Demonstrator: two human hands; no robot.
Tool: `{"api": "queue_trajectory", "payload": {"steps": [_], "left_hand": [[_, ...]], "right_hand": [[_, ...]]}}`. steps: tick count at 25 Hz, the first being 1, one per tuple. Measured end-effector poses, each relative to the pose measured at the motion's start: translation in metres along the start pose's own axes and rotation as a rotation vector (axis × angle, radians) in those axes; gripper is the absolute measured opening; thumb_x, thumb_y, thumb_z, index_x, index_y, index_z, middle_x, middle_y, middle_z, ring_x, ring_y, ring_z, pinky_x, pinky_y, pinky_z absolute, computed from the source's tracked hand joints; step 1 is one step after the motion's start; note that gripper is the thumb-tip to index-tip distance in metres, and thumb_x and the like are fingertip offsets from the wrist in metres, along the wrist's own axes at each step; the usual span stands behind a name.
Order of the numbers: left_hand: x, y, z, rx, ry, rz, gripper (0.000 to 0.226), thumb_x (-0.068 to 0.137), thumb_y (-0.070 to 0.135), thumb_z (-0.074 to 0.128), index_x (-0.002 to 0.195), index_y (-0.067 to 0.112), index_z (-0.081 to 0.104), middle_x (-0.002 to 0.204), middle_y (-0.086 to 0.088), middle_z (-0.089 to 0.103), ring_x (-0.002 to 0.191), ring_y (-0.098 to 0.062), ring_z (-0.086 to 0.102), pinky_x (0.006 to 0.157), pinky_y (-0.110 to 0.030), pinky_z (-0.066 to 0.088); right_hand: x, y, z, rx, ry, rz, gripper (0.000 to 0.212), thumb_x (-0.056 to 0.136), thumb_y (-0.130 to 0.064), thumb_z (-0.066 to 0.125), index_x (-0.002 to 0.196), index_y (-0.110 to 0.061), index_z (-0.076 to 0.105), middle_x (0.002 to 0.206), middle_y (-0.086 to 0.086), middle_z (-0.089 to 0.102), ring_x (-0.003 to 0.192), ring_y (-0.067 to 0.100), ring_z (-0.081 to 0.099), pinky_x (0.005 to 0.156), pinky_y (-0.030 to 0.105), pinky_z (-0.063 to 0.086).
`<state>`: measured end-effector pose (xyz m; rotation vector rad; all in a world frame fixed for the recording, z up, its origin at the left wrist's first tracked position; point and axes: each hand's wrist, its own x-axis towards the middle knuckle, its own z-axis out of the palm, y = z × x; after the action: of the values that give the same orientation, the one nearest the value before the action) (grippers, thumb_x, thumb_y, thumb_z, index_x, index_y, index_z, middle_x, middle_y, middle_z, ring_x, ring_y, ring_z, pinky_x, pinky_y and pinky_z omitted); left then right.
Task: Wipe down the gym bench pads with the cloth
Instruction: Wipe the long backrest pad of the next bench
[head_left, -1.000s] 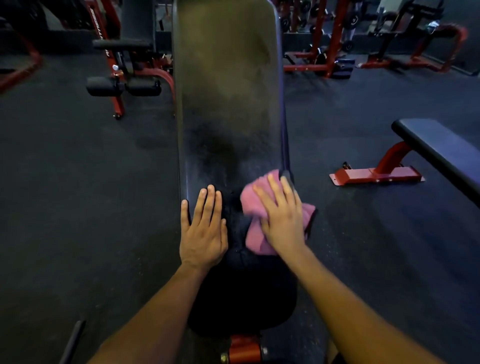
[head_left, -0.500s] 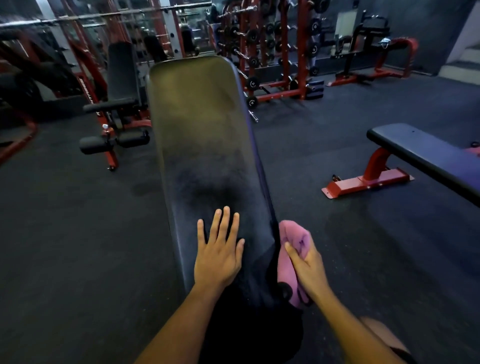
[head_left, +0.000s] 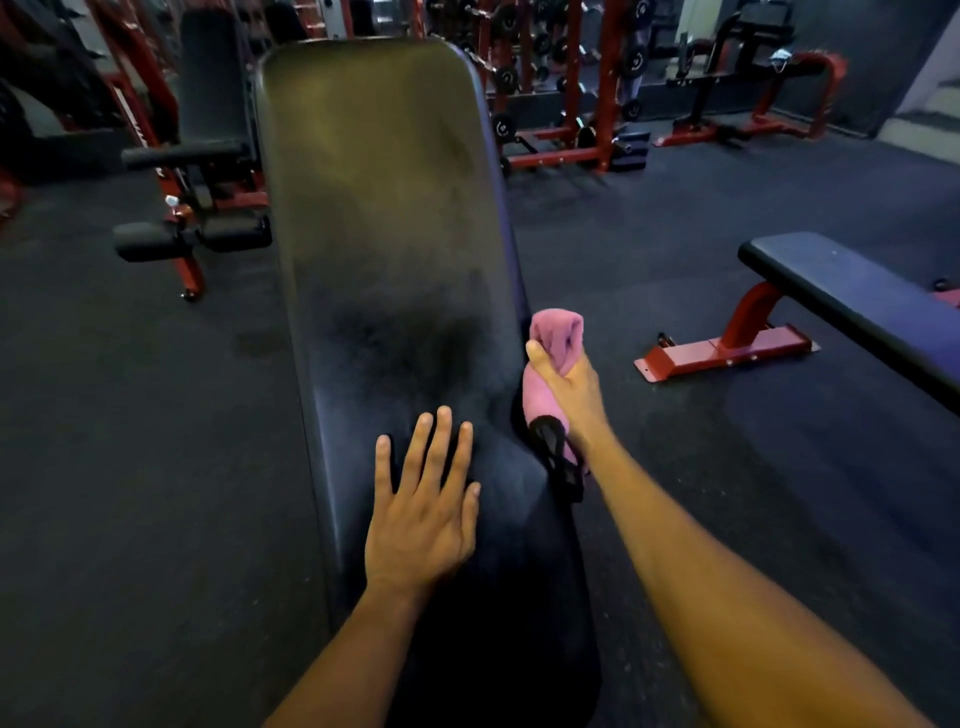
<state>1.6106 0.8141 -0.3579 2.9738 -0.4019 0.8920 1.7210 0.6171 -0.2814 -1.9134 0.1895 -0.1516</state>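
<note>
A long black bench pad (head_left: 379, 208) runs away from me down the middle of the view, with a dusty sheen on its far half. My left hand (head_left: 423, 509) lies flat on its near part, fingers straight and spread. My right hand (head_left: 569, 384) grips a bunched pink cloth (head_left: 556, 332) against the pad's right side edge. A black knob or strap (head_left: 556, 452) pokes out just below that hand. The seat pad (head_left: 493, 649) nearest me is dark and partly hidden by my forearms.
A flat black bench with a red frame (head_left: 852, 296) stands to the right. Another red-framed bench with roller pads (head_left: 197, 171) is at the far left. Red racks with weight plates (head_left: 571, 93) line the back. Dark rubber floor (head_left: 130, 441) surrounds the bench.
My right hand slid the cloth off the pad's top over to its right side edge and then further along that edge. My left hand shifted right on the pad, staying flat.
</note>
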Motion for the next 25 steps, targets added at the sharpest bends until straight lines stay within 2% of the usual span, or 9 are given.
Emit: {"api": "queue_trajectory", "payload": {"steps": [4, 7, 9, 11, 13, 16, 20, 22, 25], "left_hand": [[0.0, 0.002, -0.005, -0.001, -0.025, -0.015, 0.064, 0.105, 0.04, 0.034, 0.163, 0.015, 0.03, 0.173, -0.009, 0.017, 0.16, -0.027, 0.016, 0.126, -0.063, 0.014], [-0.001, 0.002, -0.005, 0.0, -0.036, -0.012, 0.065, 0.104, 0.043, 0.036, 0.163, 0.015, 0.031, 0.173, -0.009, 0.019, 0.16, -0.027, 0.016, 0.126, -0.064, 0.015], [0.001, 0.002, -0.005, 0.016, -0.034, -0.008, 0.065, 0.104, 0.044, 0.037, 0.163, 0.015, 0.031, 0.172, -0.01, 0.019, 0.16, -0.028, 0.016, 0.126, -0.064, 0.014], [0.0, 0.002, -0.004, 0.02, -0.021, -0.004, 0.065, 0.104, 0.043, 0.037, 0.163, 0.015, 0.031, 0.172, -0.011, 0.019, 0.16, -0.028, 0.017, 0.125, -0.064, 0.014], [-0.002, 0.001, -0.001, 0.011, -0.006, 0.0, 0.065, 0.105, 0.042, 0.036, 0.163, 0.014, 0.031, 0.172, -0.011, 0.019, 0.16, -0.028, 0.018, 0.125, -0.064, 0.015], [-0.001, 0.0, -0.001, 0.002, 0.007, -0.001, 0.065, 0.105, 0.042, 0.036, 0.163, 0.015, 0.031, 0.172, -0.011, 0.02, 0.159, -0.028, 0.019, 0.126, -0.064, 0.014], [0.0, 0.001, -0.003, -0.001, -0.019, -0.013, 0.066, 0.104, 0.044, 0.036, 0.163, 0.015, 0.03, 0.172, -0.01, 0.019, 0.16, -0.027, 0.016, 0.127, -0.063, 0.011], [0.0, 0.0, -0.002, -0.002, -0.025, -0.013, 0.067, 0.104, 0.045, 0.037, 0.163, 0.015, 0.029, 0.173, -0.01, 0.018, 0.16, -0.027, 0.015, 0.127, -0.062, 0.01], [-0.001, 0.0, -0.002, 0.001, 0.0, -0.008, 0.067, 0.104, 0.045, 0.038, 0.163, 0.015, 0.029, 0.172, -0.011, 0.019, 0.16, -0.027, 0.017, 0.127, -0.062, 0.011]], "right_hand": [[-0.085, 0.072, -0.01, 0.004, -0.02, 0.217, 0.059, 0.094, -0.058, 0.06, 0.121, -0.006, 0.064, 0.11, 0.021, 0.071, 0.096, 0.029, 0.067, 0.079, 0.038, 0.054], [-0.161, 0.113, -0.019, 0.014, -0.064, 0.38, 0.069, 0.079, -0.084, 0.056, 0.102, -0.021, 0.073, 0.09, 0.001, 0.076, 0.085, 0.018, 0.074, 0.077, 0.046, 0.061], [-0.142, 0.111, -0.014, -0.003, -0.034, 0.312, 0.073, 0.082, -0.085, 0.049, 0.118, -0.025, 0.068, 0.098, 0.002, 0.074, 0.087, 0.02, 0.072, 0.077, 0.043, 0.06], [-0.093, 0.075, -0.005, -0.055, 0.007, 0.253, 0.059, 0.098, -0.06, 0.05, 0.14, -0.019, 0.054, 0.119, 0.017, 0.067, 0.105, 0.035, 0.066, 0.09, 0.045, 0.055], [-0.051, 0.035, -0.002, -0.097, 0.016, 0.152, 0.054, 0.103, -0.051, 0.046, 0.149, -0.022, 0.043, 0.132, 0.022, 0.061, 0.122, 0.041, 0.058, 0.098, 0.042, 0.049], [-0.055, 0.031, -0.003, -0.123, 0.005, 0.088, 0.048, 0.104, -0.052, 0.043, 0.139, -0.021, 0.049, 0.121, 0.02, 0.065, 0.112, 0.039, 0.062, 0.088, 0.039, 0.051], [-0.124, 0.09, -0.013, -0.07, 0.009, 0.267, 0.05, 0.095, -0.065, 0.046, 0.109, -0.02, 0.062, 0.103, 0.018, 0.071, 0.086, 0.028, 0.069, 0.08, 0.044, 0.059], [-0.144, 0.105, -0.017, -0.074, -0.044, 0.307, 0.046, 0.095, -0.062, 0.05, 0.112, -0.021, 0.062, 0.107, 0.016, 0.072, 0.085, 0.022, 0.067, 0.08, 0.041, 0.058], [-0.112, 0.087, -0.012, -0.095, 0.0, 0.235, 0.058, 0.097, -0.06, 0.048, 0.134, -0.016, 0.057, 0.122, 0.019, 0.068, 0.106, 0.034, 0.067, 0.091, 0.046, 0.056]]}}
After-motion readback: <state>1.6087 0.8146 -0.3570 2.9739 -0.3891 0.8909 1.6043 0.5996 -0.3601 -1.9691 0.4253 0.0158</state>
